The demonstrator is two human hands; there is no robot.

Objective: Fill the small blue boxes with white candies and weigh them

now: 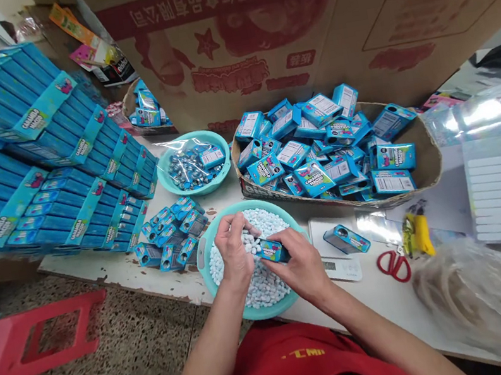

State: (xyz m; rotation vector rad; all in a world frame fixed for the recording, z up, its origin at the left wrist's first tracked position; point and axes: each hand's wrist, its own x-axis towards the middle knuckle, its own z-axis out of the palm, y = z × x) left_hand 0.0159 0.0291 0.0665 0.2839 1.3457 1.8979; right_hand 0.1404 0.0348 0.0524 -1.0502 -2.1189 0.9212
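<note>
My right hand (302, 263) is closed around a small blue candy box (272, 250) held on its side, its end turned toward my other hand. Curled close to that end, my left hand (236, 249) has white candies (250, 242) in and against its fingers. Both hands are over a turquoise basin (294, 305) full of small white candies (264, 289). Just right of the basin, another blue box (346, 239) lies on a white digital scale (348, 271). To the left, several similar boxes with round holes (174, 231) lie grouped on the table.
A cut-down carton (433, 160) heaped with blue boxes stands behind. A smaller turquoise bowl (224, 176) holds shiny caps. Red-handled scissors (394, 267) and yellow cutters (422, 234) lie right, near a plastic bag (484, 295). Packed box stacks (47, 119) rise left; a large carton (254, 39) blocks the back.
</note>
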